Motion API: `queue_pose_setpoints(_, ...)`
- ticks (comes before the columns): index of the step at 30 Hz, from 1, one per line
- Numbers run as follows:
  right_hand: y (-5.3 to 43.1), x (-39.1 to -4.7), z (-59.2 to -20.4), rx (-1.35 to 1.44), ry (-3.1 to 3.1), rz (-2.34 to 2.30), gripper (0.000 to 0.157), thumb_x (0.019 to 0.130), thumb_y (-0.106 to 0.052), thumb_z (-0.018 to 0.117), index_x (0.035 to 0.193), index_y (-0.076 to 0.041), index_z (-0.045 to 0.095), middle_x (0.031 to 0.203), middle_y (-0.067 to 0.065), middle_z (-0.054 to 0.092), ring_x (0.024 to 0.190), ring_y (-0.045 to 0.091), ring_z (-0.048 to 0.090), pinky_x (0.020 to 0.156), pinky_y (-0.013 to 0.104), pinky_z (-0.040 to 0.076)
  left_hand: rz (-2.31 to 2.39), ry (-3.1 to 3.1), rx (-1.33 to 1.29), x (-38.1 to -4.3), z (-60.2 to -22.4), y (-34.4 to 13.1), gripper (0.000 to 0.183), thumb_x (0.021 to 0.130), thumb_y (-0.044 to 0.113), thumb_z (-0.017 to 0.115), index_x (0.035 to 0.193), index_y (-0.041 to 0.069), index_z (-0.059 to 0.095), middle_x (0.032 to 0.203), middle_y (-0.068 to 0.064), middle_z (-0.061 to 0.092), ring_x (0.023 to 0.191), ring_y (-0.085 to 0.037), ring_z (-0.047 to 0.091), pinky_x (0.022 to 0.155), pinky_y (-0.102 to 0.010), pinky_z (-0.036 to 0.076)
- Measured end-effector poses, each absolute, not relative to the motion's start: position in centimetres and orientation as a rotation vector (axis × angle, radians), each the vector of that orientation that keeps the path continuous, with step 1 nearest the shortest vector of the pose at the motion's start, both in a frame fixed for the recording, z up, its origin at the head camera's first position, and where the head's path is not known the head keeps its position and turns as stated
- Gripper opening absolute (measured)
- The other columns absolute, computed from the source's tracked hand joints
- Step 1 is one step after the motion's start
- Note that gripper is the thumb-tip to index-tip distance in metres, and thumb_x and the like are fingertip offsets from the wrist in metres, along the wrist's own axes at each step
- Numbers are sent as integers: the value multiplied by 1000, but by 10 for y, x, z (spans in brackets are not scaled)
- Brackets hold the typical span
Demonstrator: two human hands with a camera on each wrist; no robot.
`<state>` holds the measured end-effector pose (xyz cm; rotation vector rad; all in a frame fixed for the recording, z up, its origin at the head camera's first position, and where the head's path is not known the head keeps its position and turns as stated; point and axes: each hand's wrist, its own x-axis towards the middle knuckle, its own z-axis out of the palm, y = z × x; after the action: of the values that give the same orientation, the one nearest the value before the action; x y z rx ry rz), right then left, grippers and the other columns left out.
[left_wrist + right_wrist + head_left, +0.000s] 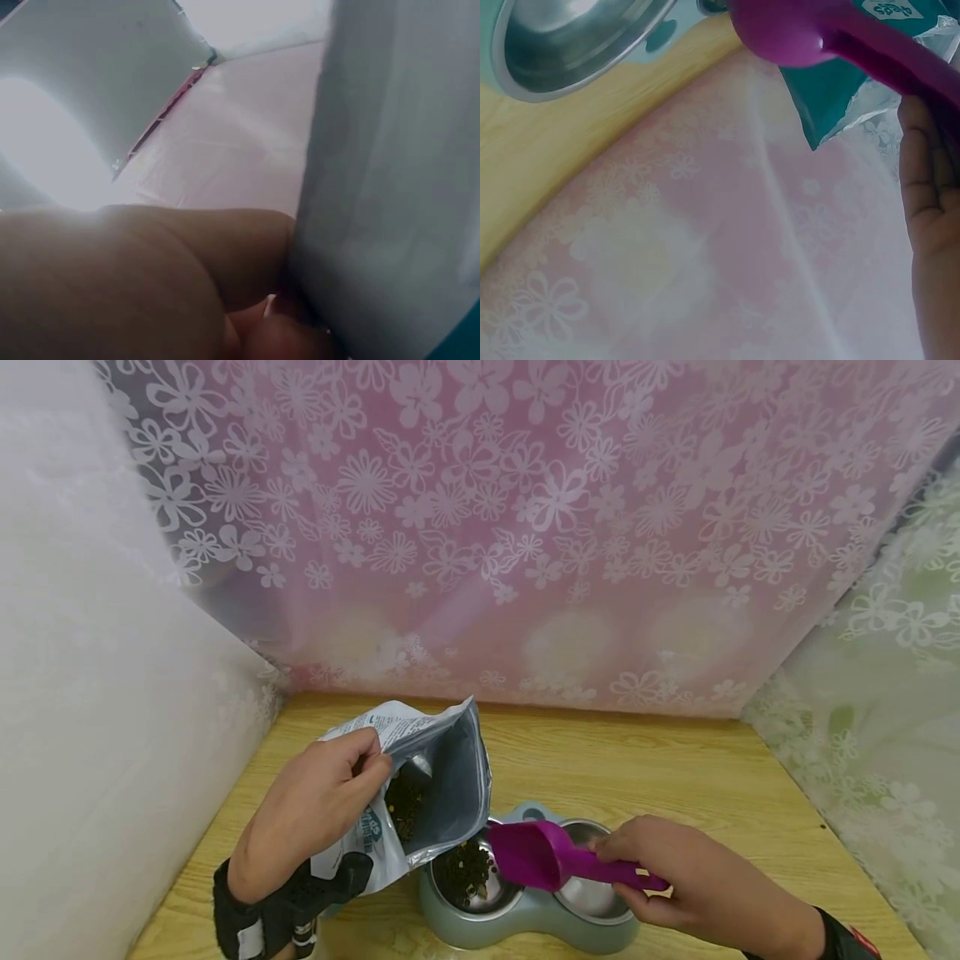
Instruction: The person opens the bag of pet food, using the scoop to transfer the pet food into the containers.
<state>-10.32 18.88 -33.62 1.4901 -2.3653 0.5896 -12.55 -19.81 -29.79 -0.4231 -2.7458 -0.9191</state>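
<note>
My left hand (311,793) grips the edge of a silvery foil pouch (457,781), its mouth wide and tilted to the right. Dark, leafy-looking dry bits (405,808) lie inside it. In the left wrist view the pouch wall (390,172) rises beside my bent fingers. My right hand (697,881) holds a purple scoop (525,853) by its handle; the scoop's head is over the middle of a blue-grey double pet bowl (525,920). More dark bits (461,870) sit in the left steel dish. Bare metal shows in the right dish (592,900), partly hidden by the scoop.
A yellow wood-grain table (637,768) carries the bowl. Behind it hangs a pink flowered curtain (480,568), with a white sheet (97,693) at the left and a greenish flowered one (877,710) at the right.
</note>
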Motion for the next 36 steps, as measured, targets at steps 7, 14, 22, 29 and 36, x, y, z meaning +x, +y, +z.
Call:
queue_pose_setpoints(7, 191, -101, -335, 1523, -2249, 593, 21, 95, -20, 57, 114, -13, 61, 112, -5, 59, 89, 2, 52, 74, 11, 42, -925, -2758, -435, -126, -295, -194, 28, 98, 25, 47, 71, 18, 42, 58, 3, 35, 50, -15, 36, 49, -29, 28)
queue_pose_setpoints(14, 214, -94, -320, 1257, -2216, 830, 37, 78, 1, 74, 113, -6, 65, 103, 0, 67, 70, -5, 47, 54, 8, 35, -905, -2765, -452, -127, -292, -191, 28, 98, 25, 46, 71, 17, 42, 57, 3, 34, 49, -15, 35, 49, -29, 28)
queue_pose_setpoints(22, 248, -91, -300, 902, -1877, 1694, 31, 86, 26, 45, 116, 21, 45, 113, 20, 62, 76, 10, 64, 59, 15, 44, -876, -2766, -456, -126, -294, -189, 27, 97, 22, 47, 71, 18, 41, 57, 4, 34, 49, -13, 34, 49, -28, 27)
queue_pose_setpoints(29, 202, -91, -290, 1182, -1590, 1822, 28, 85, 25, 47, 112, 26, 39, 111, 28, 58, 97, 29, 65, 62, 22, 46, -842, -2767, -439, -126, -302, -186, 26, 94, 20, 49, 69, 21, 42, 56, 6, 35, 49, -11, 36, 49, -26, 28)
queue_pose_setpoints(36, 114, -90, -293, 1172, -1700, 1314, 26, 83, 6, 66, 104, 14, 53, 99, 17, 67, 80, 13, 64, 56, 18, 47, -832, -2768, -455, -126, -308, -178, 28, 95, 20, 49, 69, 22, 41, 56, 7, 34, 49, -9, 35, 49, -25, 30)
